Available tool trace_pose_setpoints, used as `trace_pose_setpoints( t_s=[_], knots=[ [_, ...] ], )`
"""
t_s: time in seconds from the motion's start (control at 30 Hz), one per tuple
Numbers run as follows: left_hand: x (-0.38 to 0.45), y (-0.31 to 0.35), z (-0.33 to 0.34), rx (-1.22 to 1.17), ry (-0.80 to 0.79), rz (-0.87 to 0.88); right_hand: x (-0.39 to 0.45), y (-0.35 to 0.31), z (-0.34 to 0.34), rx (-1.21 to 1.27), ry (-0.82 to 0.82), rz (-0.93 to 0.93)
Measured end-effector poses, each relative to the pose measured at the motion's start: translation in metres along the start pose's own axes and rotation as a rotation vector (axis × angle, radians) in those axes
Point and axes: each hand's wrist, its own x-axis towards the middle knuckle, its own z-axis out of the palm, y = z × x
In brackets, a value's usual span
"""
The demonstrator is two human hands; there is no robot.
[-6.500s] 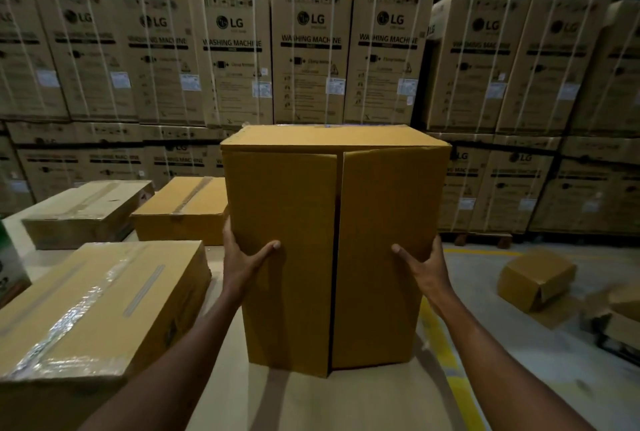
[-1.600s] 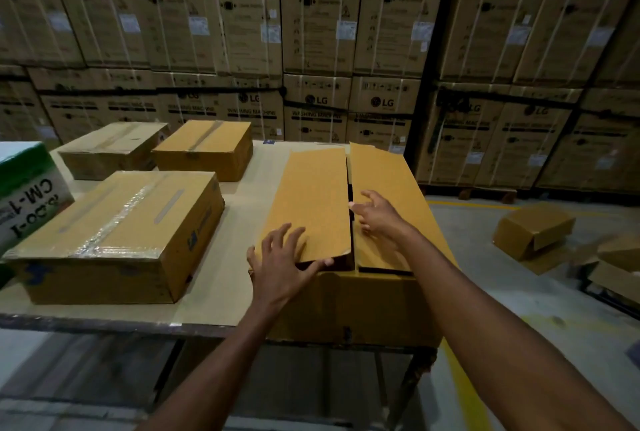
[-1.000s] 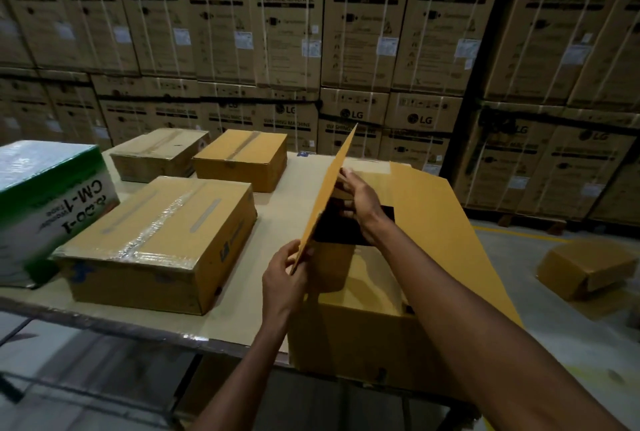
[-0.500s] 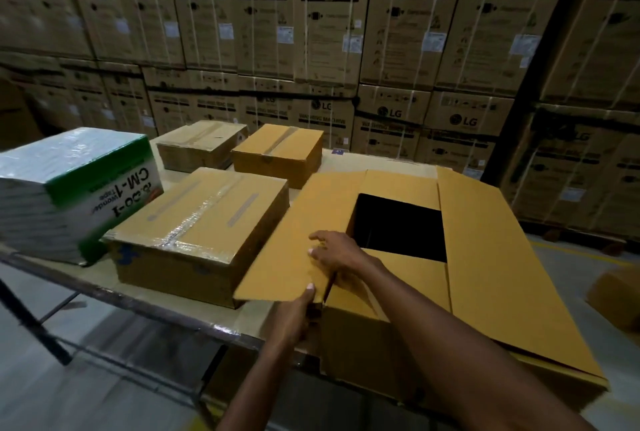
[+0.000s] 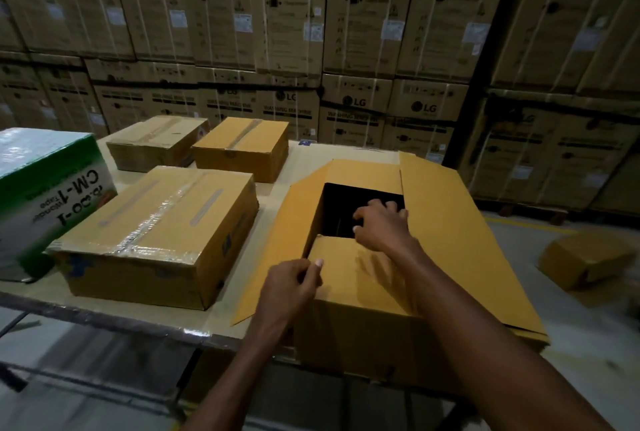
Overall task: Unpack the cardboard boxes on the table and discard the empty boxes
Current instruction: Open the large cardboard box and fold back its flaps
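Observation:
A large yellow-brown cardboard box (image 5: 360, 319) stands at the table's near right corner. Its two long flaps, left (image 5: 287, 240) and right (image 5: 450, 222), lie spread outward. The two short inner flaps are still folded in, leaving a dark opening (image 5: 337, 208) between them; I cannot see what is inside. My left hand (image 5: 294, 286) pinches the left corner of the near inner flap (image 5: 349, 271). My right hand (image 5: 382, 222) hovers over the opening with bent fingers and holds nothing that I can see.
A taped box (image 5: 156, 226) lies left of the open one, with two smaller sealed boxes (image 5: 157, 143) (image 5: 242, 148) behind it. A green and white carton (image 5: 45, 188) stands at far left. The table (image 5: 273, 195) ends just before me. Another box (image 5: 581, 264) lies on the floor at right.
The left long flap has dropped fully outward. My left hand let go of it and moved to the near inner flap's corner. My right hand shifted from that flap to above the opening.

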Motion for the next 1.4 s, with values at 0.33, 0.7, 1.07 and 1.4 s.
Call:
trace_pose_setpoints(
  t_s=[0.33, 0.7, 1.07, 1.4],
  knots=[
    [0.013, 0.066, 0.082, 0.219, -0.393, 0.283, -0.036, 0.066, -0.017, -0.048, -0.124, 0.184],
    [0.01, 0.159, 0.128, -0.369, -0.525, 0.325, -0.068, 0.122, -0.115, 0.146, 0.204, 0.241],
    [-0.021, 0.22, 0.219, 0.069, -0.743, 0.565, -0.13, 0.224, -0.146, -0.237, 0.042, 0.517],
    [-0.014, 0.192, 0.224, 0.31, -0.815, 0.618, -0.158, 0.288, -0.03, 0.209, 0.009, 0.697]
  ],
)
